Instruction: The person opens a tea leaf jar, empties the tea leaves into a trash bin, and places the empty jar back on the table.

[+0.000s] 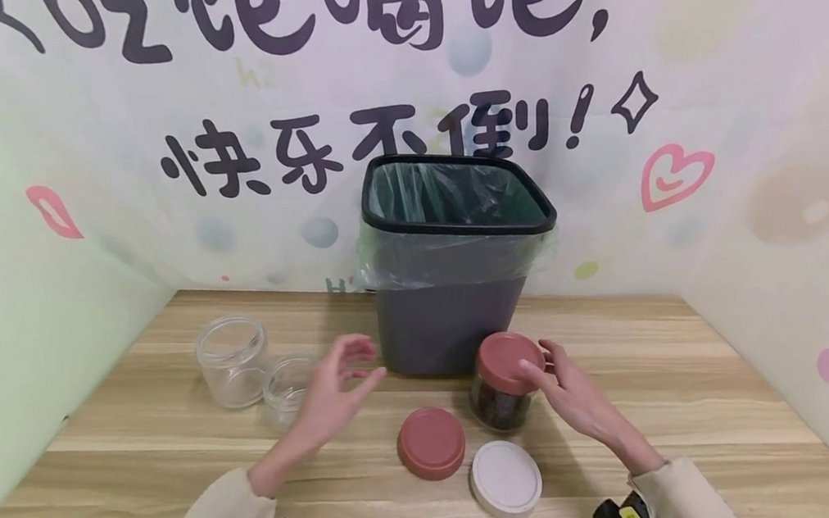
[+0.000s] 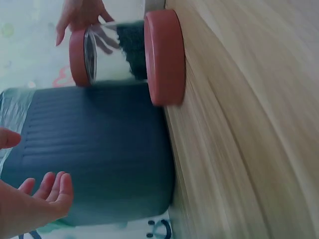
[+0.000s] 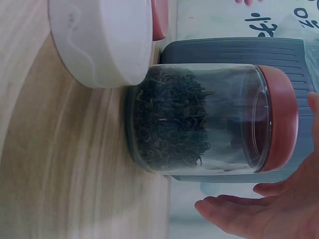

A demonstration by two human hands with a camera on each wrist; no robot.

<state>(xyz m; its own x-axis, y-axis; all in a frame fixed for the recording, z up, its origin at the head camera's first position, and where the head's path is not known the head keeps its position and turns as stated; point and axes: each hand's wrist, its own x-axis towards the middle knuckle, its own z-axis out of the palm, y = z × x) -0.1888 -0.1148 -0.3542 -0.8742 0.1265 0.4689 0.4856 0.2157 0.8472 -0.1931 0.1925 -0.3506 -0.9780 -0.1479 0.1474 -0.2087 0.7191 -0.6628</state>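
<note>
A clear glass jar (image 1: pixel 500 409) partly filled with dark, curled dried leaves (image 3: pixel 167 119) stands upright with a red lid (image 3: pixel 281 119) on it. My right hand (image 1: pixel 575 397) is beside that lid, thumb and fingers spread around it. In the right wrist view, a gap shows between the fingers and the jar. On the other side, my left hand (image 1: pixel 332 402) hovers with loosely bent fingers, holding nothing. Between the hands, a loose red lid (image 1: pixel 432 443) lies on the table, and a white lid (image 1: pixel 506 480) lies nearer to me.
Behind the jar stands a dark waste bin (image 1: pixel 442 322) lined with a thin plastic bag (image 1: pixel 452 260). Two clear glass jars without lids, a taller one (image 1: pixel 232 374) and a shorter one (image 1: pixel 279 402), stand at the left of the wooden table (image 1: pixel 348 512). A printed cloth (image 1: pixel 270 214) hangs behind.
</note>
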